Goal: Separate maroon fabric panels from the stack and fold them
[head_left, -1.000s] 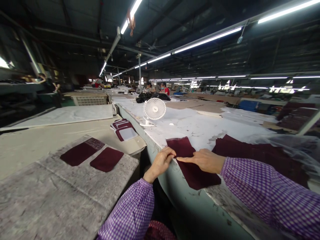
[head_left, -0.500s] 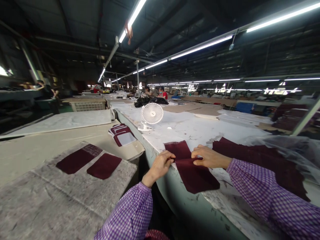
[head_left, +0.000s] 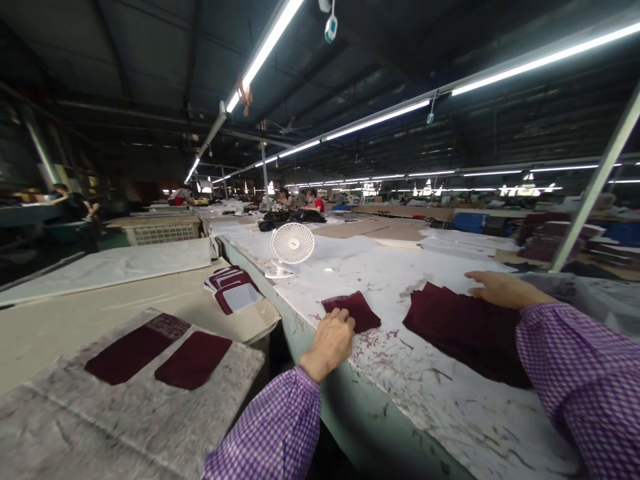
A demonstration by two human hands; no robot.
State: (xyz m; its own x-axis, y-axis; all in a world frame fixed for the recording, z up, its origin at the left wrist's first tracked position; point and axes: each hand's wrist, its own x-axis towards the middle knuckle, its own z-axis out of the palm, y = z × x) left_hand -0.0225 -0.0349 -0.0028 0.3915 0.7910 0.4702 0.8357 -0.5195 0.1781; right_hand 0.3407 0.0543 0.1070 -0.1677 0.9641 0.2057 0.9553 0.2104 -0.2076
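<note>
A maroon fabric piece [head_left: 365,312] lies near the table edge, now looking short and doubled over. My left hand [head_left: 331,341] has its curled fingers closed on the near left edge of it; the fingertips are partly hidden. To the right, a fanned stack of maroon fabric pieces [head_left: 457,330] rests on the same table. My right hand [head_left: 507,289] is over the far side of that stack, fingers stretched out and apart, with nothing visible in them. Whether it touches the stack I cannot tell.
A white clip fan [head_left: 293,244] stands on the white-covered table [head_left: 350,267]. Across a gap on the left, two maroon pieces [head_left: 194,360] lie on a mottled grey board [head_left: 150,427]. Behind them are several maroon-and-white pieces [head_left: 240,297]. A metal post [head_left: 595,187] rises at right.
The fabric piece, spread long under both hands before, now looks folded to about half its length. My right hand has let go of it and moved right, over the stack. My left hand stays on it.
</note>
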